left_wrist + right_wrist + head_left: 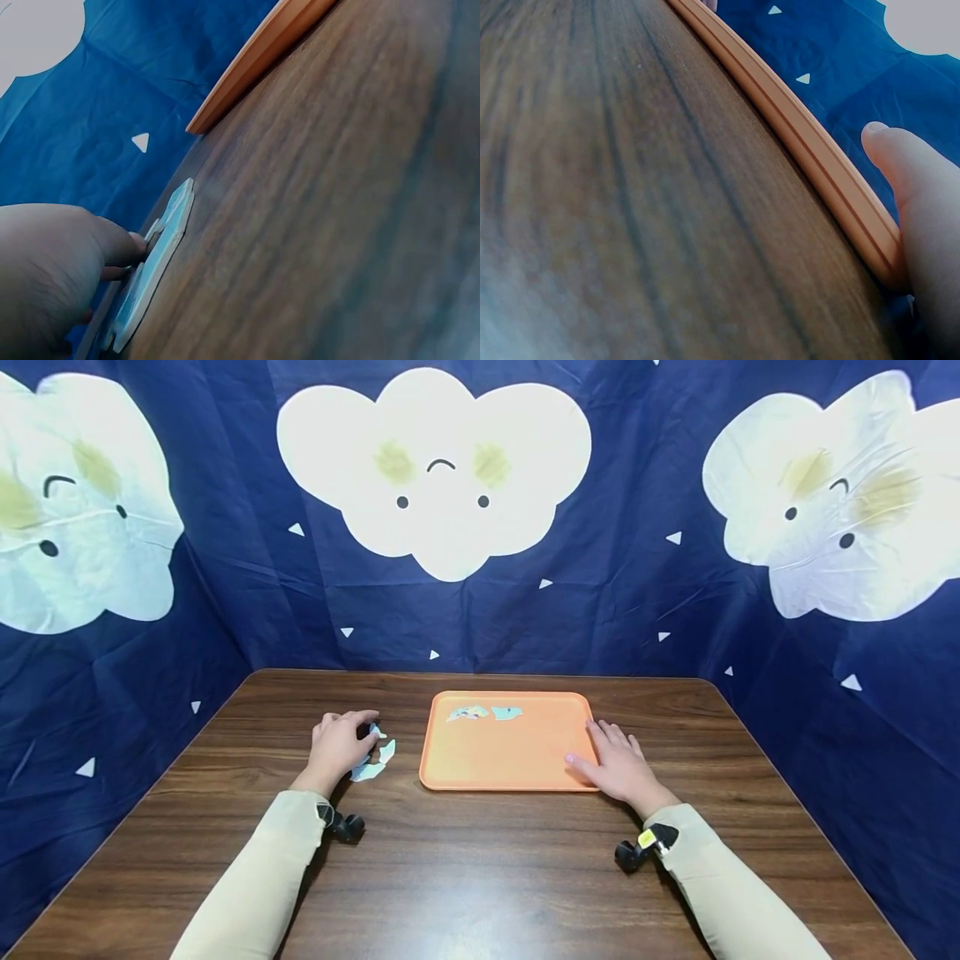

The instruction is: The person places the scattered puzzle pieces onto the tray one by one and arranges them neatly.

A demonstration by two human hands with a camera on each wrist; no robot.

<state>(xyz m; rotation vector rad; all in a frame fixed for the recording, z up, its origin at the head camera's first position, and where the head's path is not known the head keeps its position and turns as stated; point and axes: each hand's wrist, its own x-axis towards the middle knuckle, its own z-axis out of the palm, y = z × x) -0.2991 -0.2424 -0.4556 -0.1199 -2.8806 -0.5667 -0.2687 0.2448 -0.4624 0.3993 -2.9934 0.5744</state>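
My left hand (pixel 342 745) bends over a small group of flat, light-blue puzzle pieces (pixel 368 772) on the table. Its thumb and index finger curve around one piece (pixel 377 730); whether they pinch it cannot be told. In the left wrist view, the thumb reaches the far side of the pale-edged pieces (pixel 154 274). My right hand (pixel 621 767) rests with extended fingers on the right edge of an orange tray (pixel 510 760). Near the tray's back rim lie a multicoloured piece (pixel 468 712) and a light-blue piece (pixel 507 713), side by side.
The wooden table (pixel 480 868) ends at a dark blue curtain (pixel 465 618) printed with white clouds, which also hangs along both sides. The tray stands right of the loose pieces. A small black camera is strapped at each wrist.
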